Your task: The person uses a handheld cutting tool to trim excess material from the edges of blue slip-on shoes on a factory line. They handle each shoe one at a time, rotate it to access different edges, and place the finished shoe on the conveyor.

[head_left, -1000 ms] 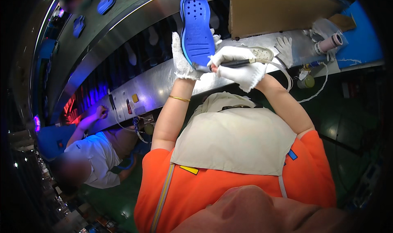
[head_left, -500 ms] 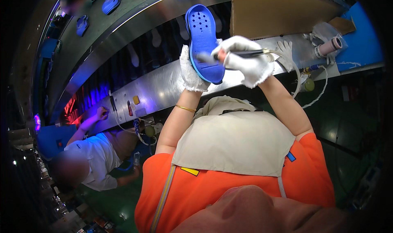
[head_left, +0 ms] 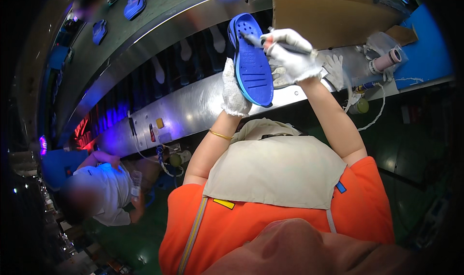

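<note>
A blue shoe sole (head_left: 254,71) with a cluster of holes at its far end is held up over the bench, tilted. My left hand (head_left: 234,92), in a white knit glove, is closed on its left side and near end. In my gloved right hand (head_left: 294,58) is a slim brush (head_left: 252,39), blurred by motion, with its dark tip over the sole near the holes. A pale hose (head_left: 349,94) runs down beside my right forearm. Whether the tip touches the sole I cannot tell.
Loose white gloves (head_left: 334,71) lie on the metal bench (head_left: 193,98), near a pink roll (head_left: 388,61) and a cardboard box (head_left: 333,19). Blue soles (head_left: 137,2) sit on the conveyor at the upper left. A co-worker in a white shirt (head_left: 108,193) holds a clear bottle (head_left: 137,182).
The brush has moved from the sole's near half up to the holes. The sole has shifted slightly right and nearer. The co-worker's bottle has come up beside the chest.
</note>
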Available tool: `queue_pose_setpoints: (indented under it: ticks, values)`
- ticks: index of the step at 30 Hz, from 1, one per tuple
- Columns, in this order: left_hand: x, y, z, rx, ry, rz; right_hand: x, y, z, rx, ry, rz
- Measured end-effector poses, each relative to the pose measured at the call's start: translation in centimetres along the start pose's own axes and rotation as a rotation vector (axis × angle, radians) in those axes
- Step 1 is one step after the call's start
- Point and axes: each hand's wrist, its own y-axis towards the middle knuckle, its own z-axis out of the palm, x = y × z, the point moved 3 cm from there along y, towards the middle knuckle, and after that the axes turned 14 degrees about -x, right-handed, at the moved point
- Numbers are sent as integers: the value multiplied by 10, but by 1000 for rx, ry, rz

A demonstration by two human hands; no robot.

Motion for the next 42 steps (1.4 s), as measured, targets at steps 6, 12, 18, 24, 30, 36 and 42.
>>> queue_pose_setpoints:
  ticks: [6, 12, 18, 24, 30, 36, 42]
  values:
    - [-8, 8, -13, 78, 6, -7, 16, -3, -7, 309, 57, 69]
    - [-10, 8, -2, 62, 103, -39, 24, 22, 0, 153, -366, -565]
    - [-22, 14, -22, -76, 131, 82, 37, -16, -8, 427, -189, -76]
    - [-38, 0, 8, -70, 294, 160, 72, 11, 0, 548, -383, -717]
    - [-71, 2, 36, 93, 240, 171, 102, 0, -21, 464, -414, -502]
    - [-161, 75, 103, 248, -50, 72, 97, 3, -31, 181, -186, -370]
    - [-165, 86, 102, 298, 79, 70, 76, -11, -38, 142, -138, -274]
